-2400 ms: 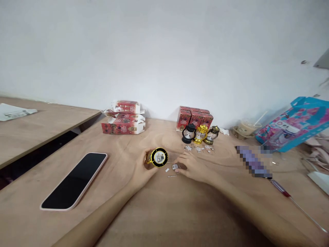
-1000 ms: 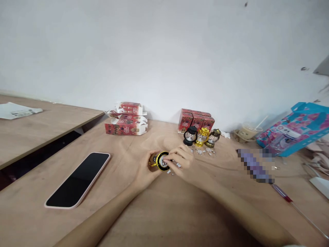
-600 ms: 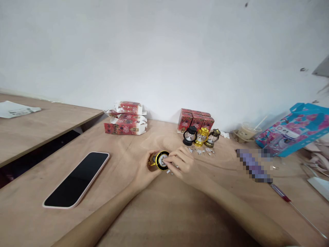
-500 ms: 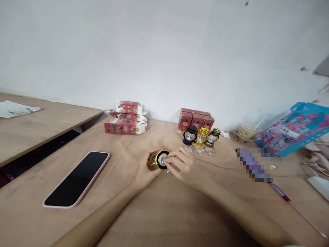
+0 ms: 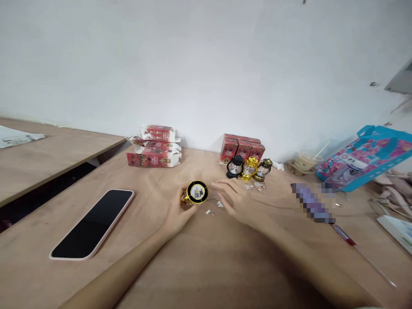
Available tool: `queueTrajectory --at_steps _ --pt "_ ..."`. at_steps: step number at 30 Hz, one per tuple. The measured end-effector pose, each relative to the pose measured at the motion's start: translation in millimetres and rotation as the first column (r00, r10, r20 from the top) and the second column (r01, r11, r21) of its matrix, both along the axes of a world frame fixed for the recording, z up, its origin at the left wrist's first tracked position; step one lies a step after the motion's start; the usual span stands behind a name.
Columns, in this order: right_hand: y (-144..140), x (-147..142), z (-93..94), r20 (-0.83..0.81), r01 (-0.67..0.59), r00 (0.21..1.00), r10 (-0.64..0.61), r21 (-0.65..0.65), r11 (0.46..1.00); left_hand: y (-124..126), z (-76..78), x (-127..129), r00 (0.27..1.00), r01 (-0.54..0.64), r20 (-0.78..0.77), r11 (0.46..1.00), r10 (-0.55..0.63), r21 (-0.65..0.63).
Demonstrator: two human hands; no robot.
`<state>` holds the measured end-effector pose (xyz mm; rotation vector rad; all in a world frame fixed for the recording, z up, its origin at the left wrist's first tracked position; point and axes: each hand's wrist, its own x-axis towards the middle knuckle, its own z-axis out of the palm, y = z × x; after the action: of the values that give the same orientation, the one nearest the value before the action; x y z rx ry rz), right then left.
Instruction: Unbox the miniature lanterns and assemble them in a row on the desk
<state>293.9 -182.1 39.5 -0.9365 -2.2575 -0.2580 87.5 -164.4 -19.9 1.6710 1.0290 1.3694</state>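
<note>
My left hand is wrapped round a small gold lantern, whose round black-rimmed base faces me. In the middle of that base is a white disc with small metallic parts showing. Just right of the lantern, my right hand hovers apart from it, its fingers spread with nothing visible between them. Below its fingertips lie a few small white tags with thin wires on the table. Farther back, a black lantern, another gold lantern and a bronze lantern stand in a row.
Behind the lanterns stand red boxes; opened red boxes are stacked left of them. A phone lies at left. To the right are more white tags, a drink cup, a blue floral bag and a screwdriver.
My right hand has drawn away from the lantern's base to the right and its fingers have spread. The lantern's base now faces upward more, with the white disc uncovered.
</note>
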Motion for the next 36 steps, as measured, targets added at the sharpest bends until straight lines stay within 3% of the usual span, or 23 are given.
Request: queueTrajectory --at_steps 4,12,16,21,24,27,29,31,36 --pt "8 22 -11.6 0.227 -0.009 0.972 0.060 -0.220 0.975 -1 0.7 0 1.000 -0.012 0.003 1.000 0.012 0.002" --pt "21 25 -40.3 0.277 -0.046 0.954 0.115 -0.244 0.969 -5 4.6 0 0.999 0.017 0.047 0.999 -0.015 -0.032" --pt "20 22 -40.2 0.122 -0.113 0.980 0.156 -0.303 0.946 -7 7.3 0 1.000 0.018 0.014 0.999 -0.018 -0.029" --pt "11 13 -19.3 -0.257 -0.140 0.966 0.025 -0.442 0.886 -8 8.4 0 1.000 0.023 -0.015 1.000 -0.023 -0.020" --pt "6 6 -4.8 -0.542 -0.240 0.836 -0.084 -0.499 0.833 -9 7.7 -1 0.999 0.016 -0.033 1.000 -0.017 -0.017" --pt "1 -1 5.7 -0.716 -0.371 0.675 -0.180 -0.539 0.756 -9 8.3 -1 0.999 0.019 -0.040 1.000 -0.019 -0.007" --pt "0 -6 7.0 -0.749 -0.416 0.626 -0.215 -0.554 0.721 -9 9.4 -1 0.999 0.038 -0.040 0.999 -0.038 -0.003" --pt "0 -10 2.1 -0.744 -0.412 0.631 -0.219 -0.561 0.718 -9 10.6 0 0.998 0.054 -0.045 0.999 -0.054 -0.002" --pt "-4 -13 -19.3 -0.636 -0.271 0.742 -0.212 -0.574 0.773 -4 9.6 1 1.000 -0.006 0.004 1.000 0.006 -0.020"
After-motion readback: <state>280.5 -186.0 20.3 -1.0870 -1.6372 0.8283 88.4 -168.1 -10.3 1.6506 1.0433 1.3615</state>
